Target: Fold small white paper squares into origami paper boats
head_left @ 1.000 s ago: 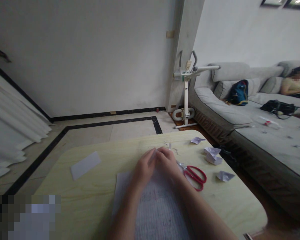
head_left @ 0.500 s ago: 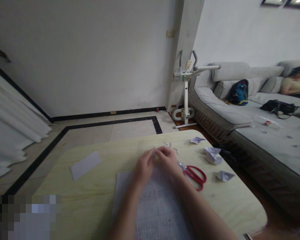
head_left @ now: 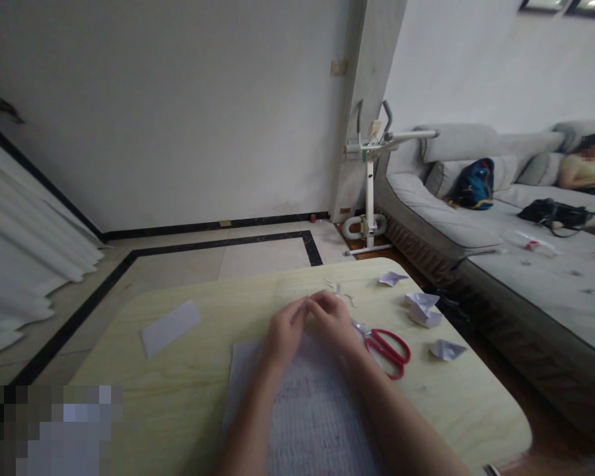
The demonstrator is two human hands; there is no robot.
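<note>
Over the far edge of a written sheet of paper [head_left: 310, 410], my left hand [head_left: 285, 329] and my right hand [head_left: 333, 320] meet with bent fingers. Both pinch a small piece of white paper, mostly hidden by the fingers, so its shape cannot be made out. Red-handled scissors [head_left: 394, 354] lie just right of my right hand. Thin paper scraps [head_left: 350, 299] are strewn beyond that hand. Several folded paper shapes, one of them a paper piece [head_left: 447, 350] close to the scissors, sit along the table's right side.
A plain white paper strip [head_left: 171, 327] lies left on the pale wooden table [head_left: 178, 410]. Beyond the table's right edge stands a grey sofa [head_left: 540, 291] with bags and a seated person. A white exercise machine [head_left: 369, 192] stands by the wall.
The fingers have shifted very slightly around the small paper, and less of it shows now. The things on the table have stayed where they were.
</note>
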